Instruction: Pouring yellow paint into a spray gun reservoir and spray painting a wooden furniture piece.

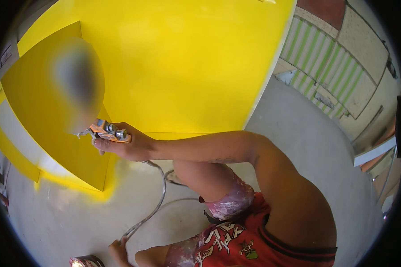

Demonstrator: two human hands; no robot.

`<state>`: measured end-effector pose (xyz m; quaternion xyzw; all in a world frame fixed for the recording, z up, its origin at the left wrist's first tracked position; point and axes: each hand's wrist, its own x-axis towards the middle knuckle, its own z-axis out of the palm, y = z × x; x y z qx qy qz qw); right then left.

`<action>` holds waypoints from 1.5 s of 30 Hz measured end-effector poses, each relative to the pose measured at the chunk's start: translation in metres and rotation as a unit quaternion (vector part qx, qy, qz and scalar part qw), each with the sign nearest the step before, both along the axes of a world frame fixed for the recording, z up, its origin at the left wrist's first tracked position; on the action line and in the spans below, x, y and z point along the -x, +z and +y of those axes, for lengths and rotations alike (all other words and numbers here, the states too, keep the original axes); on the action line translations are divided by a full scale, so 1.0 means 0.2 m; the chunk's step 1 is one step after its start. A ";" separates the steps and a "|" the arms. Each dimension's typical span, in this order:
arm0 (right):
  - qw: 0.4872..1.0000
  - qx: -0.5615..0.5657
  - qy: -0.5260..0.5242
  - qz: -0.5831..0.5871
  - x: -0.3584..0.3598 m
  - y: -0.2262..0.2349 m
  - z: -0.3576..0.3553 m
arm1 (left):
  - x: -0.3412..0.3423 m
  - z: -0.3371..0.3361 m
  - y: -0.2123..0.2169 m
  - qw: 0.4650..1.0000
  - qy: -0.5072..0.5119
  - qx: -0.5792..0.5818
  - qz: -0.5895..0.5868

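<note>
My right arm reaches across to the left, and my right hand [131, 147] is closed around an orange and silver spray gun [111, 131]. The gun is in front of a curved yellow panel [44, 98]. Just above it, a grey shape [78, 75] is too blurred to make out. From below my right hand, a thin grey hose [161, 196] curves down toward the floor. At the lower edge my left hand [118, 250] has its fingers wrapped round this hose.
Behind the curved panel stands a large flat yellow panel [182, 66]. Yellow overspray marks the grey floor [75, 211]. A round container [87, 261] sits at the lower left. Boards and a green-striped panel [323, 62] lean at the right. My bent knees are below my arm.
</note>
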<state>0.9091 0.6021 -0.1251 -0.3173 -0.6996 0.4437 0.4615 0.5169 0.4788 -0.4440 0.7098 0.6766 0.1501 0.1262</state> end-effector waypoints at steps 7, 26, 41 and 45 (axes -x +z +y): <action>0.993 -0.101 -0.007 -0.054 -0.04 -0.17 -0.04 | 0.63 -0.75 0.42 0.965 -0.046 -0.143 0.213; 0.964 0.087 -0.157 -0.196 -0.54 -0.51 0.05 | 0.02 -1.33 1.30 0.974 0.205 -0.088 0.046; 0.936 0.095 -0.193 -0.277 -0.74 -1.45 0.46 | -0.88 -1.00 1.74 0.995 0.076 0.045 0.052; 0.971 0.065 -0.178 -0.147 -0.71 -1.45 0.47 | -0.82 -1.00 1.65 0.993 0.097 0.019 0.068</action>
